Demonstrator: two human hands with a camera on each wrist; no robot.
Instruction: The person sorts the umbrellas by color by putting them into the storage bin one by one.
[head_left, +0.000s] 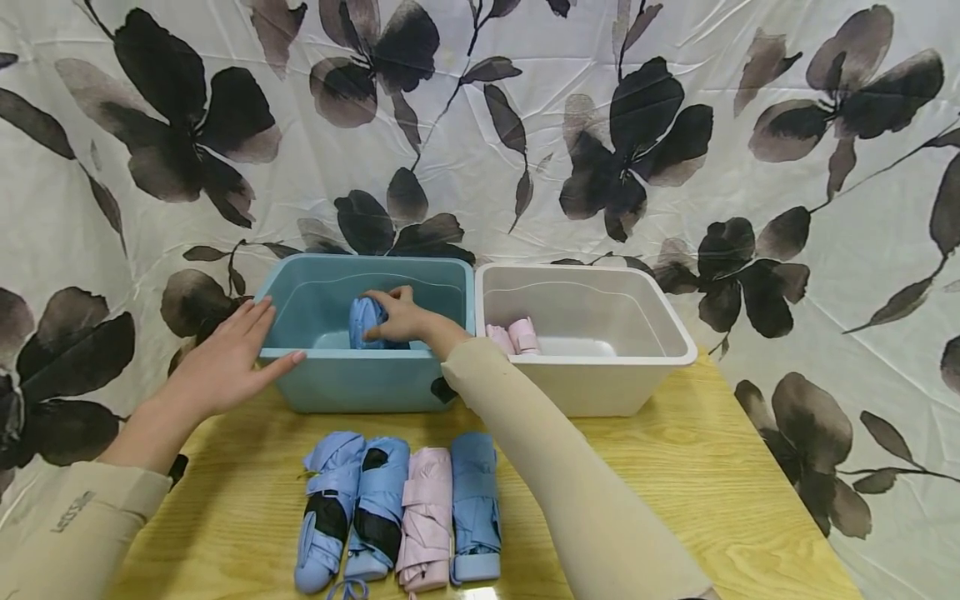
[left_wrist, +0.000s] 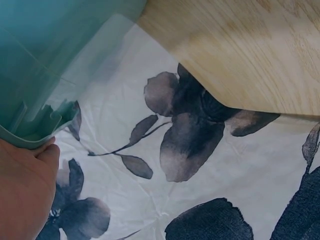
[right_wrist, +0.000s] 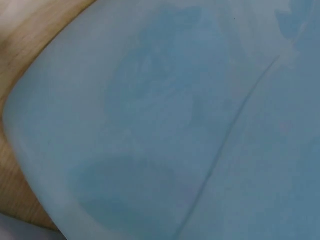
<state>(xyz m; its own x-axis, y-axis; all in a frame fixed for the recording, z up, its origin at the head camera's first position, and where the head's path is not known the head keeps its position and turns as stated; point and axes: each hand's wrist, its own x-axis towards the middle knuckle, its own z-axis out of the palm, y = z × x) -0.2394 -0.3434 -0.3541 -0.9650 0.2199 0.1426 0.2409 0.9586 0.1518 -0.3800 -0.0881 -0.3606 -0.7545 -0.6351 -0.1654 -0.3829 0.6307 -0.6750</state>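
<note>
Inside the teal bin (head_left: 360, 385), the right hand (head_left: 401, 318) curls its fingers round a blue folded umbrella (head_left: 362, 323), its underside hidden behind the near wall. The left hand (head_left: 227, 360) rests, fingers straight, at the left rim; the white bin (head_left: 573, 389) partly hides pink umbrellas (head_left: 524, 336).

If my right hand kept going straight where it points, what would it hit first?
The blue umbrella your right hand touches; past that, probably the blue bin's left wall, though depth is unclear.

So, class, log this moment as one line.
left hand: touching blue bin | right hand: holds blue umbrella inside | table: three blue umbrellas, one pink umbrella
</note>
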